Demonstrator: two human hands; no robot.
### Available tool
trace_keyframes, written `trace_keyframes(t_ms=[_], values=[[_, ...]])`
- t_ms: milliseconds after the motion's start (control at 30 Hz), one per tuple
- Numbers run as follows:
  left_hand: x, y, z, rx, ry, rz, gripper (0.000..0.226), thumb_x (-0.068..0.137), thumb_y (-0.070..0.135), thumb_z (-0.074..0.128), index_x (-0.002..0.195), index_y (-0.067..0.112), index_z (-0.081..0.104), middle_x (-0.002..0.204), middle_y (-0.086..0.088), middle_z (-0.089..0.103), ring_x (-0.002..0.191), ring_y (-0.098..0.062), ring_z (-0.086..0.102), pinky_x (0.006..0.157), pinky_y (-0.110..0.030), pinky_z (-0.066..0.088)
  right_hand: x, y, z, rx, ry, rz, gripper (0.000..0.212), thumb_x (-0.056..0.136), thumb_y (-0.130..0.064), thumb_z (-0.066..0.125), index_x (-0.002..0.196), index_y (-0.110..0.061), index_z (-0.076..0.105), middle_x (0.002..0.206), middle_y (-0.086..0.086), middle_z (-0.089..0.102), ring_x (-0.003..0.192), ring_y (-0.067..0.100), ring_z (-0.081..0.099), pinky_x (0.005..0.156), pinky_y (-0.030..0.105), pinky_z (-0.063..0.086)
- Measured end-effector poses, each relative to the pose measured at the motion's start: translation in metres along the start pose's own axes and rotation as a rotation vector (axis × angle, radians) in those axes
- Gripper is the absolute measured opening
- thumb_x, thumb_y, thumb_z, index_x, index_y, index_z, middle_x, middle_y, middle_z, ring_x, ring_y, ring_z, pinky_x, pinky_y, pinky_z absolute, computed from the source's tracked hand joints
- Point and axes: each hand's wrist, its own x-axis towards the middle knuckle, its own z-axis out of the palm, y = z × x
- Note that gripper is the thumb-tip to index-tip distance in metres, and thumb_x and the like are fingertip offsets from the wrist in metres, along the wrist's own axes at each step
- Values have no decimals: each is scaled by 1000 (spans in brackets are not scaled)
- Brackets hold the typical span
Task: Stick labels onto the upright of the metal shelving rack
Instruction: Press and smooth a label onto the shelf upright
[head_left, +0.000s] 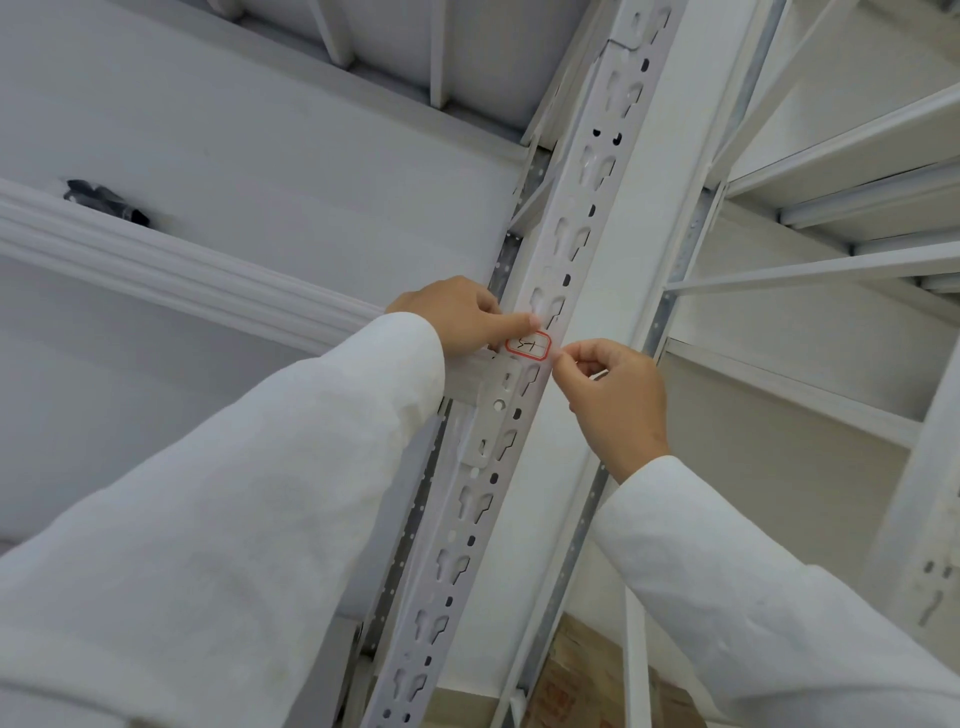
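A white label (528, 346) with a red border and black handwriting lies across the face of the white perforated upright (574, 223), which runs diagonally through the view. My left hand (457, 314) reaches in from the left, its forefinger tip pressing on the label's upper edge. My right hand (613, 400) comes from the right, thumb and forefinger pinched at the label's right end. Both arms wear white sleeves.
White shelf beams (182, 270) join the upright on the left, and more shelves and braces (831, 270) stand to the right. A dark object (104, 200) lies on the left shelf. A tan floor (582, 680) shows at the bottom.
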Motion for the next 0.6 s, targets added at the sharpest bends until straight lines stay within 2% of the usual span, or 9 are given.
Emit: trace_keyframes(t_ms=[200, 300, 467, 600], values=[[0, 0, 0, -1, 4, 2, 53, 78, 72, 49, 86, 24, 70, 96, 4, 68, 94, -18, 62, 79, -31, 41, 1, -2, 4, -33, -4, 10, 10, 77, -30, 65, 68, -26, 67, 61, -6, 63, 65, 20, 63, 66, 33, 52], [1, -1, 1, -13, 8, 4, 53, 77, 72, 50, 85, 23, 70, 95, 3, 69, 94, -18, 63, 79, -32, 42, 2, -4, 5, -67, -7, 25, 9, 77, -29, 63, 68, -27, 66, 60, -7, 62, 66, 17, 62, 62, 28, 47], [1, -1, 1, -5, 3, 0, 56, 77, 72, 50, 87, 21, 71, 98, 0, 71, 87, -18, 61, 77, -30, 41, 3, -8, 8, -69, -13, 65, 13, 75, -26, 61, 62, -25, 61, 55, -8, 57, 60, 13, 55, 58, 24, 43], [1, -1, 1, -5, 1, -1, 57, 77, 72, 49, 89, 21, 72, 99, 0, 71, 95, -19, 64, 80, -31, 43, 1, -7, 9, -23, -15, 67, 14, 76, -22, 59, 62, -24, 60, 53, -7, 55, 57, 12, 53, 59, 25, 45]])
